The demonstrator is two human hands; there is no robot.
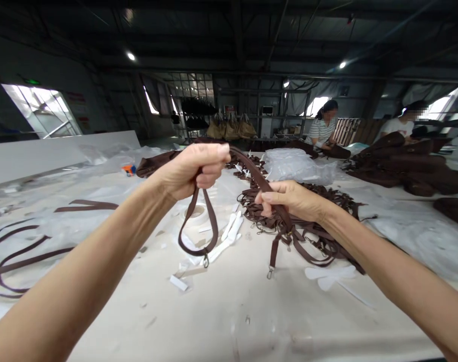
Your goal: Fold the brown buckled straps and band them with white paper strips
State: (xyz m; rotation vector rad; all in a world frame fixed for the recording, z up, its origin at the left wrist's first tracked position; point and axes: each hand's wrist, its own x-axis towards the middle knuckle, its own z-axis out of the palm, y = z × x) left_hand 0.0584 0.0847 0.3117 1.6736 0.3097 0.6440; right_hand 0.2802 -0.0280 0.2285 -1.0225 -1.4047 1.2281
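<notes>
Hands: brown strap (254, 173) gripped by left (203, 168) and right (285, 198)
Snag risk: clip (270, 272) could be caught in strap pile (319, 201)

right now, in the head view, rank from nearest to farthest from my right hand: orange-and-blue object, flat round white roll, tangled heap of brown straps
1. tangled heap of brown straps, beside your right hand
2. flat round white roll, left of it
3. orange-and-blue object, farther left
</notes>
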